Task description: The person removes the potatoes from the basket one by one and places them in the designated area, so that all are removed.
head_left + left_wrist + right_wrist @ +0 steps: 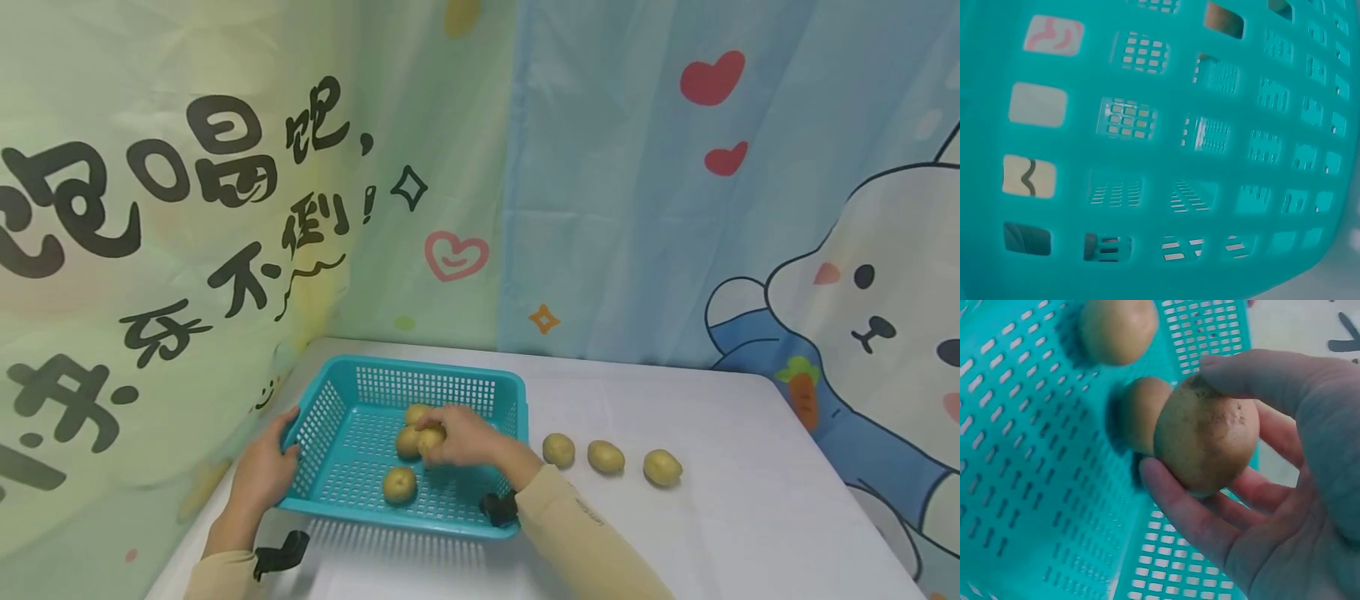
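Note:
In the head view, a turquoise plastic basket (pixel 375 515) with slotted sides stands on the white table. My left hand (pixel 262 467) grips its left rim; the left wrist view is filled by the basket's perforated wall (pixel 1172 150). Inside the basket, my right hand (pixel 465 437) pinches a potato (pixel 431 440) between thumb and fingers. The right wrist view shows this potato (pixel 1207 437) close up, with dark soil marks on its skin. Behind it lies another potato (pixel 1144 412), partly hidden. Nearer the basket's front sits a single potato (pixel 400 485).
To the right of the basket, a potato (pixel 558 450), a second potato (pixel 606 457) and a third potato (pixel 663 468) lie in a row on the table (pixel 750 517). A printed curtain (pixel 615 208) hangs along the back and left edges.

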`<state>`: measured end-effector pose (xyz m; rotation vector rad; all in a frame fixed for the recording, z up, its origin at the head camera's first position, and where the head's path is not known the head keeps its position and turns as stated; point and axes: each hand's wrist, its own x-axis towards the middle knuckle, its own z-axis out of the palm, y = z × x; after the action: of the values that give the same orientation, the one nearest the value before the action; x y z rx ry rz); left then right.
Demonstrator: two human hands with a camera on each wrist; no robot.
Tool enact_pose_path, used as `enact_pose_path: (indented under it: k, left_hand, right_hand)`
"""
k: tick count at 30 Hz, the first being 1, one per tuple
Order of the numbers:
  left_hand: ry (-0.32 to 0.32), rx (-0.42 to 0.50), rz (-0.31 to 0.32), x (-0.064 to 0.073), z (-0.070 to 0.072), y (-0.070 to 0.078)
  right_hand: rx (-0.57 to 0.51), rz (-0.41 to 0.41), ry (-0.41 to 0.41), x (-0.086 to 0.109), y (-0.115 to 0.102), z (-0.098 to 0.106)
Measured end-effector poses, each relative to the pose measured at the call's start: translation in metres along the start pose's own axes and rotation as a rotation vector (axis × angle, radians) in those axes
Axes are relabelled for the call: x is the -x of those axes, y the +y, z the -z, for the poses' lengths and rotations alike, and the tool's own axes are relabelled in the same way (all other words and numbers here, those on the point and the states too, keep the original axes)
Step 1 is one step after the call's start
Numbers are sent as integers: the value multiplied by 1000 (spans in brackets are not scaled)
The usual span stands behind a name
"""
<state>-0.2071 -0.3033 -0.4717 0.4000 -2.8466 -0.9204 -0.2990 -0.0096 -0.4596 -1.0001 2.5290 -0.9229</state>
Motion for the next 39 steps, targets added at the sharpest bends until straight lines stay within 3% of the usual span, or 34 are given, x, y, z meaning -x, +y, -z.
enact_pose_path:
  k: [11,20,26,34,39]
  left_hand:
    - [0,3,10,0,0,1]
    - [-15,10,10,-1,0,-1]
    - [-19,12,23,0,0,0]
    - [-12,3,24,0,0,0]
    - [-13,1,24,-1,0,1]
  right_hand:
    - [-39,93,117,26,-14,13]
    - [-241,152,91,62,-21,18]
    - [-314,86,109,81,-12,17]
    - [-444,-11,215,99,11,22]
    - [-460,-100,292,111,21,30]
